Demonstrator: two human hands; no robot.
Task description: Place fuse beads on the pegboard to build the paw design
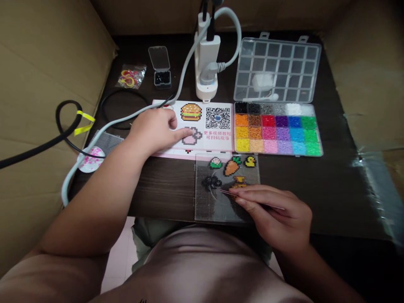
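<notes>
My left hand (pixel 156 128) rests on a printed pattern sheet (pixel 221 145), its thumb stretched out onto a pink paw picture (pixel 187 139) below a burger picture (pixel 191 112). The other fingers are partly hidden behind the hand. Thin tweezers (pixel 227 192) are pinched in my right hand (pixel 279 210), their tips over a clear pegboard (pixel 205 206). Along the board's top lie a pink-and-green bead figure (pixel 216 163), a bead carrot (pixel 232 166) and a yellow bead duck (pixel 250 161). Loose black beads (pixel 212 182) and an orange-brown bead figure (pixel 240 182) lie lower down.
An open bead box (pixel 277 128) holds sorted colours, its lid (pixel 277 69) tipped back. Behind the sheet stands a power strip (pixel 206 71) with a white cable (pixel 184 67). A small box of black beads (pixel 163 78), a bag (pixel 131 76) and a white dish (pixel 92 160) lie left. Cardboard walls surround the table.
</notes>
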